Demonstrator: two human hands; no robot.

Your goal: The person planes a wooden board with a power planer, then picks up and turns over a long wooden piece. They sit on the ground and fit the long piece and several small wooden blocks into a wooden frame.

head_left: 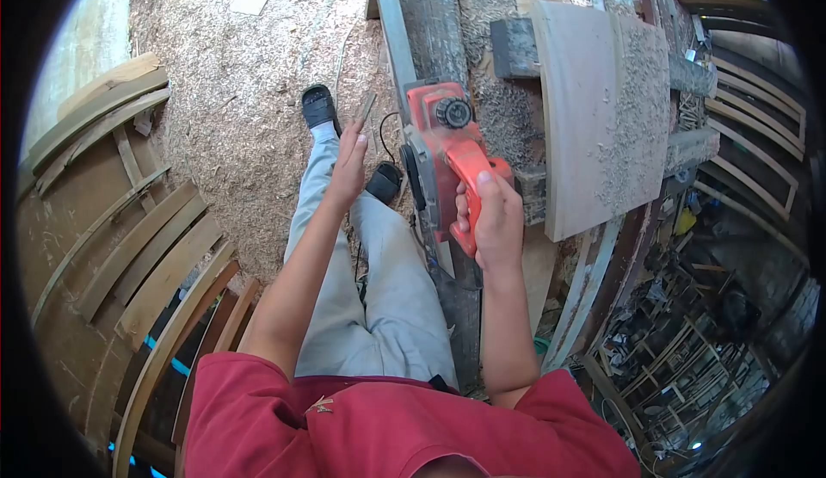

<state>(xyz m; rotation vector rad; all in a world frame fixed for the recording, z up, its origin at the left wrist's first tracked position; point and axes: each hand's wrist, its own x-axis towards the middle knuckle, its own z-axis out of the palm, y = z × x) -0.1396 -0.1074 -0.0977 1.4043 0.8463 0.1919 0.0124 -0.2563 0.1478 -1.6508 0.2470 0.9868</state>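
Observation:
My right hand [497,220] is wrapped round the rear handle of a red power planer [460,151] with a black front knob. The planer sits over a worn wooden beam [434,30], close to a narrow wooden strip [397,39]. Out to the left, my left hand [348,164] is closed on a small thin flat piece [367,108], which points up past the fingers. A black cord runs beside the planer's left side. Right of the planer lies a wide pale board [594,117] with shavings on it.
Shavings cover the floor [232,91] around my sandalled feet. Curved wooden pieces [163,263] are stacked at the left. More curved slats [757,117] stand at the upper right, and scrap sticks [680,375] lie in a heap at the lower right. A dark block [514,48] sits beside the board.

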